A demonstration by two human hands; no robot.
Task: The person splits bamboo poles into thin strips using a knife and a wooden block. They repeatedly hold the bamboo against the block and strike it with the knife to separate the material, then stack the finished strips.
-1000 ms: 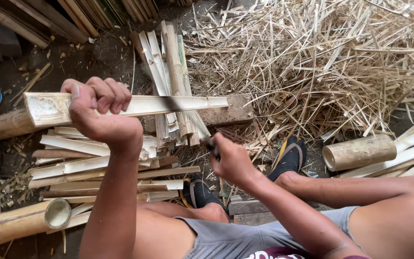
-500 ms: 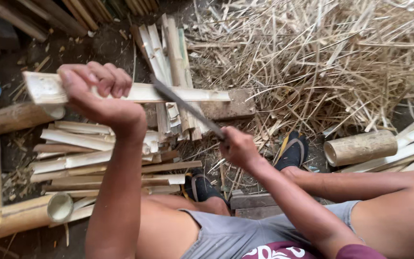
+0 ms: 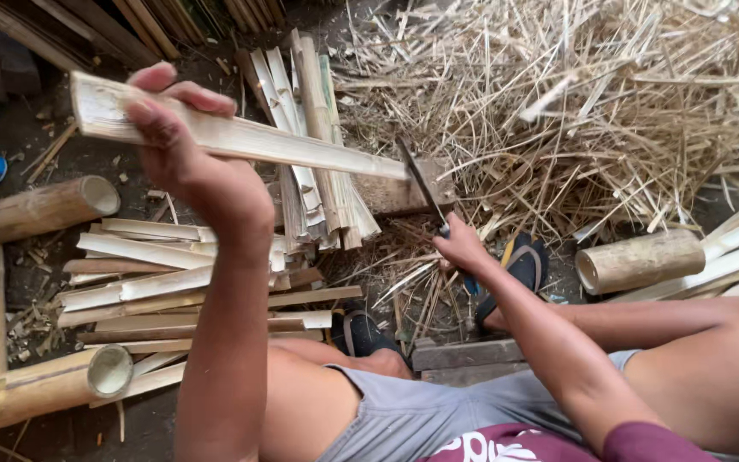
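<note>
Two hands are at work on one split bamboo slat (image 3: pixel 301 147). My left hand (image 3: pixel 173 128) is clenched around the slat near its left end, thumb over the top, and holds it raised and almost level above the ground. The slat's far end meets the dark blade of a knife (image 3: pixel 421 184), whose handle is wrapped in my right hand (image 3: pixel 459 248); the blade rises from my fist and touches the slat's tip, in front of a wooden block (image 3: pixel 391 195). Below the slat lies a stack of split strips (image 3: pixel 164 282) on the dirt floor, and a second bundle of strips (image 3: pixel 310 145) runs away from me under it. Round bamboo sections rest at left (image 3: pixel 40 208) and right (image 3: pixel 639 261). Heaps of thin shavings (image 3: pixel 592 111) cover the ground at upper right. My sandalled feet (image 3: pixel 519 265) sit just beside the knife hand.
</note>
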